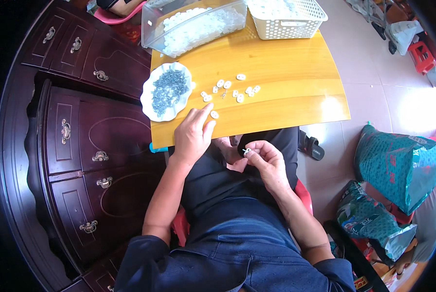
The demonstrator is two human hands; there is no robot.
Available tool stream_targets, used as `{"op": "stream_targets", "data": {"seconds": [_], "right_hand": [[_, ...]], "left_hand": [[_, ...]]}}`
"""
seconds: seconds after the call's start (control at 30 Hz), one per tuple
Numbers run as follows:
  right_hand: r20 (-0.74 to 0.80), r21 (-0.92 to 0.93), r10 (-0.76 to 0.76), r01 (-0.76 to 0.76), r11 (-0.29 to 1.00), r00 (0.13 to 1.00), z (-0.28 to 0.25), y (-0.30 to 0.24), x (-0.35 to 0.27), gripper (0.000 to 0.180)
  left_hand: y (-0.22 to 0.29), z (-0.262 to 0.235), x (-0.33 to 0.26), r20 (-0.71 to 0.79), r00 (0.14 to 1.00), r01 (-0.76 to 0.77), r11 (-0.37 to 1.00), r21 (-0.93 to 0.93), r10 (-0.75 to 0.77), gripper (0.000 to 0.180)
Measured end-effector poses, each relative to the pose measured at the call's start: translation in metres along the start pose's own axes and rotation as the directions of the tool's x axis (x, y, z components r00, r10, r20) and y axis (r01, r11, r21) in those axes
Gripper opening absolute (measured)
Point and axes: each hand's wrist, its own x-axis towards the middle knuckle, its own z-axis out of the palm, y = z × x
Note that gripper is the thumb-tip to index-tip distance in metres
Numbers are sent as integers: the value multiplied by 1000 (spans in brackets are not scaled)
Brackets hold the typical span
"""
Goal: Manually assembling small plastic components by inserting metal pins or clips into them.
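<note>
My left hand [193, 134] is over the table's near edge, index finger and thumb stretched out and apart. Its index fingertip is close to a small white oval piece with holes [214, 115]; I cannot tell whether they touch. Over my lap, my right hand [267, 164] pinches a small white piece with a bit of metal [247, 151] between thumb and fingers. Several more white pieces [227, 84] are scattered on the wooden table [286, 73]. A white scalloped dish [146, 100] of small metal parts [171, 87] stands left of them.
At the table's far side are a clear bin [152, 36] of white pieces and a white perforated basket [288, 30], also filled. Dark wooden drawers [115, 131] line the left. Teal bags [398, 163] stand on the right, near another person's arm [408, 258].
</note>
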Motion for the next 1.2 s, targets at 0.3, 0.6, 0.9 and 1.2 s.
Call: {"op": "stream_targets", "data": {"seconds": [0.3,0.6,0.9,1.2], "right_hand": [[1,0,4,-4,1000,1000,0,-1,0,12],[-41,178,70,-62,982,997,-8,-1,5,14],[-23,499,234,-192,845,972,-14,11,8,13],[-32,519,204,-158,840,978,-15,7,7,14]], "left_hand": [[-1,8,5,-2,998,-61,998,-1,61,10],[35,-3,-15,67,973,-195,940,-281,222,8],[77,38,-55,88,810,-526,785,-327,579,13],[93,50,-70,153,952,-128,801,-585,264,16]]}}
